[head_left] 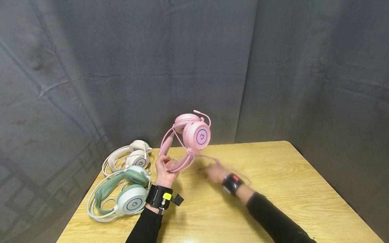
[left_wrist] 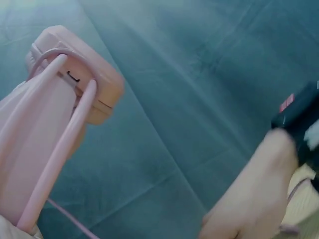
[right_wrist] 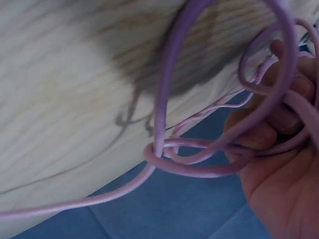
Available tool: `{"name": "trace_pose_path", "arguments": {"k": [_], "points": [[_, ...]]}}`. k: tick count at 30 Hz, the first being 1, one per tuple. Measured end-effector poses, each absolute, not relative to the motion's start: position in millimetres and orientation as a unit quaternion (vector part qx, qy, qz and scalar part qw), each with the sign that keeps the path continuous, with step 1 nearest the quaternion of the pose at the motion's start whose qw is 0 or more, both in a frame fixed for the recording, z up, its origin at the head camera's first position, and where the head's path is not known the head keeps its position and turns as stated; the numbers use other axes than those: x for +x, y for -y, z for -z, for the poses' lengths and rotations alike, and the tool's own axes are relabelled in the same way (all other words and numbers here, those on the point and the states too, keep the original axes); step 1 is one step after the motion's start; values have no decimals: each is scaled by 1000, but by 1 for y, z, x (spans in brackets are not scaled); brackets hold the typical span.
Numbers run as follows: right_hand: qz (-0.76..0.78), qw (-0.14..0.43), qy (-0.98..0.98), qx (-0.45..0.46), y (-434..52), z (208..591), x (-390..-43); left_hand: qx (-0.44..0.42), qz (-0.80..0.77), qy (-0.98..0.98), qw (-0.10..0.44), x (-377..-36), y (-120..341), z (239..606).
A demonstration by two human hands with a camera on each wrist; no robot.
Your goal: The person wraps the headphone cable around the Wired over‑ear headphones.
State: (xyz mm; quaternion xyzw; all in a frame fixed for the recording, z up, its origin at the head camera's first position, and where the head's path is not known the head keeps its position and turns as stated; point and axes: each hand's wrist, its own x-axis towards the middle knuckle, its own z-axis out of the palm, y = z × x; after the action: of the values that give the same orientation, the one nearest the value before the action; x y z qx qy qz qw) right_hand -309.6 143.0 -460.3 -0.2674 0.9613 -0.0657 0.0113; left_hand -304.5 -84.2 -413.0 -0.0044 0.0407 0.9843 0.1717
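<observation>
Above the table, my left hand [head_left: 165, 167] grips the headband of a pink headset [head_left: 197, 136]. Its ear cups point up and away, and a thin microphone boom sticks out at the top. In the left wrist view the headband [left_wrist: 37, 144] runs up to one ear cup [left_wrist: 75, 74]. My right hand [head_left: 214, 172], blurred in the head view, is to the right of the headset. The right wrist view has its curled fingers holding loops of the pink cable [right_wrist: 199, 172]. One strand of that cable stretches off to the left there.
A white-and-green headset [head_left: 132, 200] lies left of my left wrist. Behind it rests a cream headset [head_left: 138, 160] with its cable coiled. Both are on the wooden table [head_left: 288, 179], and grey cloth [head_left: 182, 60] hangs behind and at the sides.
</observation>
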Motion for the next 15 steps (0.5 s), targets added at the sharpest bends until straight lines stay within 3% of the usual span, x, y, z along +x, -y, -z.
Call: {"name": "trace_pose_path", "arguments": {"k": [3,15], "points": [[65,-1,-954,-293,-145,462,-307,-14,-987,-47,155,-305,83,413],[141,-3,-922,-360,-163,447,-294,-61,-976,-206,-42,-313,79,422]]}}
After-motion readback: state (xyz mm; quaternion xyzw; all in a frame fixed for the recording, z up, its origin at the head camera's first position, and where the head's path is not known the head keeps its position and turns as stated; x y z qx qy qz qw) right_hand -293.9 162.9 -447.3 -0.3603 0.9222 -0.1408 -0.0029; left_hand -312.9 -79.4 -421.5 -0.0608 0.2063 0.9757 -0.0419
